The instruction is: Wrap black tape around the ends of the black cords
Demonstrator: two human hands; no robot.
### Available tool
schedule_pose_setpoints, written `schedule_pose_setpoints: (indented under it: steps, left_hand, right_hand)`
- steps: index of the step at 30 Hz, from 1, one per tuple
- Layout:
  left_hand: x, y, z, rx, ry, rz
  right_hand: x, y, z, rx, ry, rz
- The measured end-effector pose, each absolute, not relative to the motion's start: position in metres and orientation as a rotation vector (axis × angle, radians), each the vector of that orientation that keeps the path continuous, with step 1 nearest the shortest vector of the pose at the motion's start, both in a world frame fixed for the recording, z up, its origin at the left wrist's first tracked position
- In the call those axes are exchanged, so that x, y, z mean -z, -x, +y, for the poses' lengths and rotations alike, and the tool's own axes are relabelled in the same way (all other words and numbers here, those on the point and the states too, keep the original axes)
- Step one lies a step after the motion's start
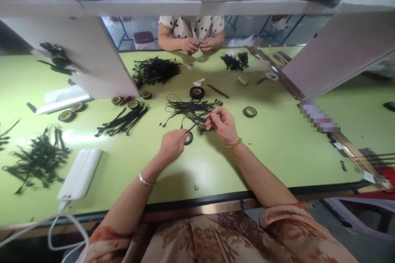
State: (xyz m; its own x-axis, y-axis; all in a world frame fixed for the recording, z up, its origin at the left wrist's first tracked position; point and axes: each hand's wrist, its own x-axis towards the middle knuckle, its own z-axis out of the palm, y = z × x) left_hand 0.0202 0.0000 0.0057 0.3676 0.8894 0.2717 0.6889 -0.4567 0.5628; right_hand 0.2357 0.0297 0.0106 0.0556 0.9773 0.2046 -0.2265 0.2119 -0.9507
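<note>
Over the green table my left hand [173, 144] is closed on one end of a thin black cable [194, 124]. My right hand [222, 125] pinches the same cable farther along, its thumb and fingers pressed together. A roll of black tape [188, 138] lies partly hidden beside the left fingertips. Just beyond both hands spreads a loose pile of black cables [188, 107] with small connectors. Another black tape roll [197, 92] lies behind that pile, and one more tape roll [249, 111] is to the right.
Left of the hands is a cable bundle [125, 120]; farther left, a cable heap [40, 158] and a white power bank [80, 174]. Upright panels [92, 57] and a shelf [123, 7] frame the space. Opposite, a co-worker's hands [199, 45] work near another cable pile [157, 70].
</note>
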Motion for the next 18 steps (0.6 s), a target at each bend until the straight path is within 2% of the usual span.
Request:
schedule_pose_setpoints:
  steps: [3, 7, 9, 13, 18]
  left_hand:
    - [-0.009, -0.017, 0.002, -0.868, -1.964, 1.426]
    - [-0.015, -0.01, 0.009, -1.084, -1.471, 1.401]
    - [-0.016, -0.008, 0.012, -1.095, -1.327, 1.323]
    - [-0.012, -0.011, 0.016, -1.025, -1.092, 1.14]
    - [-0.007, -0.013, 0.018, -0.997, -0.932, 1.052]
  right_hand:
    - [-0.015, -0.249, 0.03, -1.13, 1.0, -1.274]
    - [-0.015, -0.268, 0.032, -1.097, 1.216, -2.05]
    - [-0.009, -0.268, 0.035, -0.949, 1.265, -2.3]
    - [0.01, -0.257, 0.042, -0.619, 1.246, -2.334]
    - [0.018, -0.244, 0.039, -0.449, 1.24, -2.208]
